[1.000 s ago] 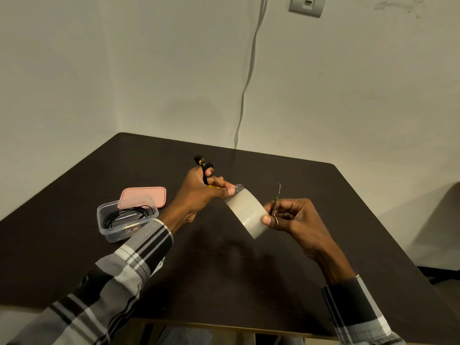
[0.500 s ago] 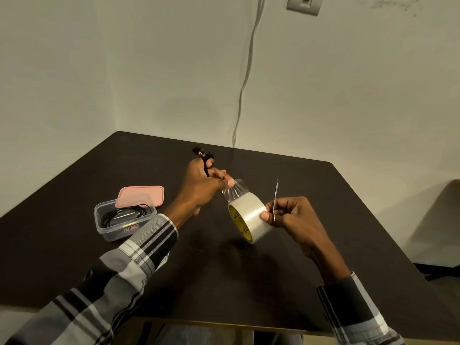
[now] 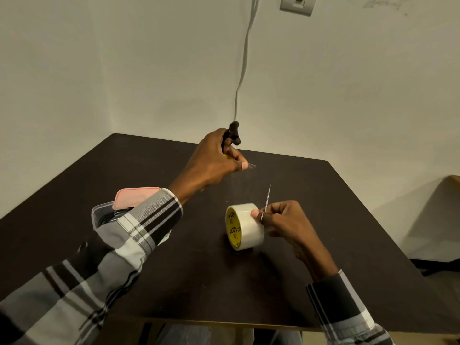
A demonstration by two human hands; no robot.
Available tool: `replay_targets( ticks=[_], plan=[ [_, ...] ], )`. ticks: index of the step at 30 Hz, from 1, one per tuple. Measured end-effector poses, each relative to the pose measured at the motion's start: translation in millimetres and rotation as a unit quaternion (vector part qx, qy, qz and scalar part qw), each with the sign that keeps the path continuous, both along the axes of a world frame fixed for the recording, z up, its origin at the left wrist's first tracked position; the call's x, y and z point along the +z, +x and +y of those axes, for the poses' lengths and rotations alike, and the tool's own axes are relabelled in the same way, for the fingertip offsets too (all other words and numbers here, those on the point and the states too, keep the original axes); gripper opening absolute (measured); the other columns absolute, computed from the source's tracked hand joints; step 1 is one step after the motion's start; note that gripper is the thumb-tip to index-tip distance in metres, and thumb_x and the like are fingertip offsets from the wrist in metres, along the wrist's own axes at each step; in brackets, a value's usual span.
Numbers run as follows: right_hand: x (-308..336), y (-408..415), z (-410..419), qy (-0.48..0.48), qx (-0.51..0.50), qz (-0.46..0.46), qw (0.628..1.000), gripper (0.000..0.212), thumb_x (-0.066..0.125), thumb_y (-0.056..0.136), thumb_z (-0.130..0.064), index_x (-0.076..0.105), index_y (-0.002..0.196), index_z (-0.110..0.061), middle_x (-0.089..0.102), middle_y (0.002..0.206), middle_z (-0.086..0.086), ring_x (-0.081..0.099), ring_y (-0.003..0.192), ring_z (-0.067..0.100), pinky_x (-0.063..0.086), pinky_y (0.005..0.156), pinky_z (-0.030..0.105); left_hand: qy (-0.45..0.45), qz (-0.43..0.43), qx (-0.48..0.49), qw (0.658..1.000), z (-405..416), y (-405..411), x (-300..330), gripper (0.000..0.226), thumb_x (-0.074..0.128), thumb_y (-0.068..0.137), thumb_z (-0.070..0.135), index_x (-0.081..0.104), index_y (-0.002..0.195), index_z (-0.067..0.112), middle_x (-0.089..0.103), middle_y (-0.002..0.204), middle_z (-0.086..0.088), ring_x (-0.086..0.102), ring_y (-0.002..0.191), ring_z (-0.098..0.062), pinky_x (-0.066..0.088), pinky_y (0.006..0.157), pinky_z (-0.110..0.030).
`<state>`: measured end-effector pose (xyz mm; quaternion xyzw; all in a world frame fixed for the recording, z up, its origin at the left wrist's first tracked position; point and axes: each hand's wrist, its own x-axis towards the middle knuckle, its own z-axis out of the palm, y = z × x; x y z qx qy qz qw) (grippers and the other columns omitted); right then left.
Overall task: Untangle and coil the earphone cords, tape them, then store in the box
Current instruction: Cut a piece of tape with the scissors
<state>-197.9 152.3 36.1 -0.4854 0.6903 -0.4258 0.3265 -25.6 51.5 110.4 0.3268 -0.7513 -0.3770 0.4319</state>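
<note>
While the left hand [image 3: 211, 160] is raised over the far middle of the dark table [image 3: 323, 257], its fingers curl round a black coiled earphone cord [image 3: 231, 134] whose end sticks up above the knuckles, and thumb and forefinger pinch the free end of a clear strip of tape [image 3: 242, 180]. That strip runs down toward five o'clock to the tape roll [image 3: 245, 226], which stands on its edge on the table. The roll's yellow core carries black printed marks, too small to read. At three o'clock of the roll the right hand [image 3: 286, 220] presses its thumb on the roll and grips small scissors [image 3: 266, 200], blades pointing up. At nine o'clock of the roll sits the clear box [image 3: 99, 215], dark cords inside, with a pink lid [image 3: 134, 195] leaning across its far rim; a plaid sleeve [image 3: 149, 220] hides part of it.
</note>
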Motion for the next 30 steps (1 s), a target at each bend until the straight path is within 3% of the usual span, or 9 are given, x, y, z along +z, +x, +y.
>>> replay_targets(
  ticks=[4,6,8,11,14,17,21,25,30],
  plan=[
    [5,-6,4,0.006,0.019,0.009,1.0,0.028,0.078,0.083,-0.03,0.071,0.072,-0.006,0.076,0.087,0.005,0.07,0.089,0.024,0.059,0.072,0.037,0.046,0.027,-0.041,0.998,-3,0,1,0.043,0.077,0.079,0.001,0.038,0.079,0.019,0.068,0.071,-0.001,0.074,0.086,-0.016,0.057,0.083,-0.029],
    [8,-9,5,0.007,0.025,0.021,0.999,0.023,0.079,0.081,-0.03,0.074,0.078,-0.008,0.076,0.084,0.003,0.071,0.088,0.024,0.059,0.073,0.037,0.07,0.042,-0.064,0.995,-4,0,1,0.044,0.076,0.079,-0.002,0.036,0.078,0.018,0.067,0.075,-0.012,0.074,0.086,-0.016,0.057,0.084,-0.029],
    [11,-14,6,-0.004,0.027,0.029,0.999,0.02,0.081,0.078,-0.03,0.074,0.085,-0.012,0.075,0.08,0.005,0.07,0.082,0.024,0.058,0.072,0.033,0.085,0.044,-0.08,0.992,-6,0,0,0.045,0.075,0.08,-0.003,0.035,0.077,0.019,0.068,0.072,-0.008,0.074,0.083,-0.014,0.057,0.083,-0.028],
    [21,-25,5,-0.049,0.027,0.019,0.998,0.034,0.085,0.07,-0.032,0.07,0.091,-0.01,0.072,0.075,0.011,0.064,0.07,0.022,0.056,0.067,0.028,0.088,0.04,-0.092,0.991,-9,0,1,0.047,0.076,0.079,-0.003,0.035,0.077,0.019,0.063,0.056,0.004,0.073,0.081,-0.014,0.056,0.088,-0.028],
    [34,-35,7,-0.056,0.065,0.035,0.996,0.048,0.088,0.065,-0.036,0.065,0.097,-0.009,0.065,0.072,0.007,0.059,0.067,0.016,0.053,0.063,0.023,0.085,0.038,-0.101,0.991,-11,0,3,0.048,0.079,0.077,0.0,0.035,0.077,0.019,0.061,0.064,0.0,0.073,0.084,-0.02,0.056,0.089,-0.026],
    [48,-45,9,-0.035,0.111,0.105,0.988,0.064,0.091,0.053,-0.054,0.064,0.095,-0.014,0.066,0.078,-0.001,0.06,0.071,0.008,0.051,0.063,0.018,0.072,0.029,-0.113,0.991,-11,1,4,0.049,0.08,0.077,0.001,0.034,0.079,0.018,0.062,0.068,-0.007,0.074,0.088,-0.023,0.055,0.09,-0.023],
    [67,-54,10,-0.003,0.155,0.163,0.974,0.065,0.083,0.045,-0.062,0.065,0.089,-0.018,0.069,0.087,0.002,0.064,0.081,0.019,0.056,0.077,0.035,0.056,0.009,-0.118,0.991,-8,1,5,0.048,0.078,0.079,0.002,0.034,0.079,0.019,0.065,0.078,-0.02,0.072,0.096,-0.024,0.049,0.093,-0.021],
    [84,-53,9,0.017,0.2,0.216,0.956,0.062,0.083,0.048,-0.064,0.066,0.086,-0.018,0.072,0.089,0.006,0.066,0.09,0.028,0.053,0.089,0.051,0.045,0.003,-0.126,0.991,-5,-1,7,0.048,0.078,0.079,0.001,0.033,0.078,0.019,0.07,0.08,-0.024,0.071,0.1,-0.027,0.046,0.105,-0.03],
    [99,-47,4,0.035,0.213,0.247,0.945,0.061,0.082,0.048,-0.065,0.067,0.084,-0.019,0.072,0.089,0.005,0.065,0.092,0.027,0.051,0.09,0.05,0.035,-0.009,-0.142,0.989,-7,-3,6,0.048,0.079,0.079,0.003,0.034,0.079,0.019,0.073,0.078,-0.012,0.072,0.098,-0.023,0.041,0.112,-0.043]
  ],
)
